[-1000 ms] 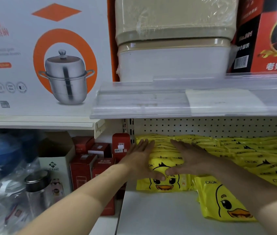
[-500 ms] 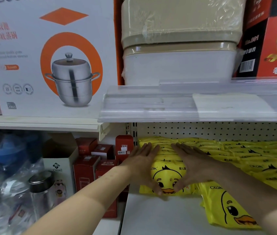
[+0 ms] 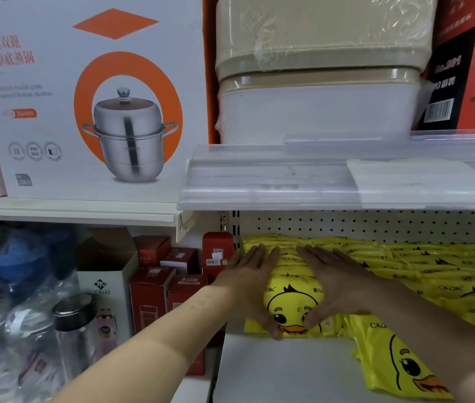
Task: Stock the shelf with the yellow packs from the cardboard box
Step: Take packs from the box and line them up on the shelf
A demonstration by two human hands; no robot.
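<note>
Yellow pack (image 3: 291,311) lies front-to-back, beak frontward; left hand (image 3: 249,283), right hand (image 3: 339,282) press, fingers (image 3: 259,255) straight.

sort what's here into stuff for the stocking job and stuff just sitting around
Job: left hand and right hand, flat on the front yellow pack; stacked yellow packs; white shelf.
Just sitting around: steamer box; beige bins; red boxes; steel-capped bottle.

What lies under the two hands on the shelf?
The left hand and right hand rest flat on the front yellow duck pack. Its printed face shows between them; its sides are covered.
</note>
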